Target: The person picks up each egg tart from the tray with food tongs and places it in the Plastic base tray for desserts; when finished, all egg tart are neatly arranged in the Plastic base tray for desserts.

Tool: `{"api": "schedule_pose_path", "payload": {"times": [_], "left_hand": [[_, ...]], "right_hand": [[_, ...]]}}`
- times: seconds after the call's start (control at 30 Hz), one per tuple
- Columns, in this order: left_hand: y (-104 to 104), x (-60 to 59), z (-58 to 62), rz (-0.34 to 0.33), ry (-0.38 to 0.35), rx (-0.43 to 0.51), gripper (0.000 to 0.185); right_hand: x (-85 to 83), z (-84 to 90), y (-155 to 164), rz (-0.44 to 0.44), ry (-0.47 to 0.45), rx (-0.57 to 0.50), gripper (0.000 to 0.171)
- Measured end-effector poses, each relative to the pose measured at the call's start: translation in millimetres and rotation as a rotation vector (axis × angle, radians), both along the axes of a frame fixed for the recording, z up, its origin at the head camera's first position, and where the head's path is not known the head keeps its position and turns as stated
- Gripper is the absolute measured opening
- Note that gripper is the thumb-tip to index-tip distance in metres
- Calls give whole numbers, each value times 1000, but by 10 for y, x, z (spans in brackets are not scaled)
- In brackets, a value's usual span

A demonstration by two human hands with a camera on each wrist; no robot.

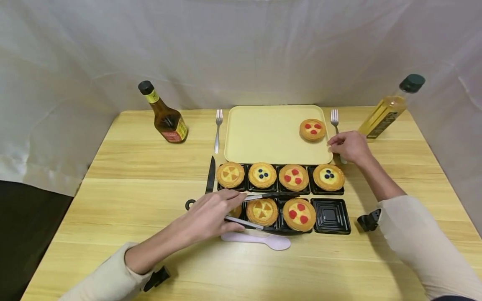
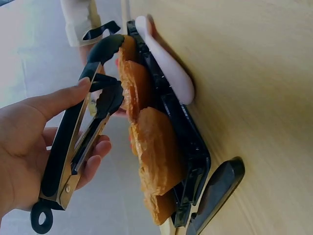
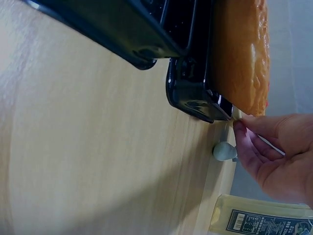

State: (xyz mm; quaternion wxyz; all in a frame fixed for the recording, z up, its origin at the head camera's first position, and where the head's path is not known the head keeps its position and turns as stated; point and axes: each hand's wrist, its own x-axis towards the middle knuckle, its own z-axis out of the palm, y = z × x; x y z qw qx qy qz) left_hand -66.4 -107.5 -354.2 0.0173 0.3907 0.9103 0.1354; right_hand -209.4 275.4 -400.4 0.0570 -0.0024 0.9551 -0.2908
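My left hand (image 1: 211,213) grips black-and-metal tongs (image 2: 68,142), thumb on one arm and fingers on the other. The tongs' tips stand apart over the front row, either side of a tart with red berries (image 1: 299,214); in the left wrist view they look just above the tarts. A tart with orange wedges (image 1: 261,212) sits to its left, and another is mostly hidden under my hand. My right hand (image 1: 350,146) pinches the right edge of the pale yellow tray (image 1: 263,133), which bears one red-berry tart (image 1: 312,129).
Several tarts fill the back row of black square holders; the front-right holder (image 1: 331,215) is bare. A lilac spoon (image 1: 278,242) lies in front, a black knife (image 1: 211,175) to the left. Forks (image 1: 217,133) flank the tray. A brown bottle (image 1: 169,121) and an oil bottle (image 1: 385,115) stand behind.
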Motion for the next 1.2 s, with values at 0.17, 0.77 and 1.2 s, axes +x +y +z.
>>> {"api": "schedule_pose_path", "payload": {"times": [0.17, 0.77, 1.2], "left_hand": [[-46, -48, 88, 13, -21, 56, 74], [681, -1361, 219, 195, -145, -59, 79], [1150, -1779, 26, 274, -134, -191, 42]], "right_hand": [[0, -1, 12, -2, 9, 5, 23], [29, -12, 72, -6, -20, 1, 24], [13, 1, -5, -2, 4, -17, 22]]}}
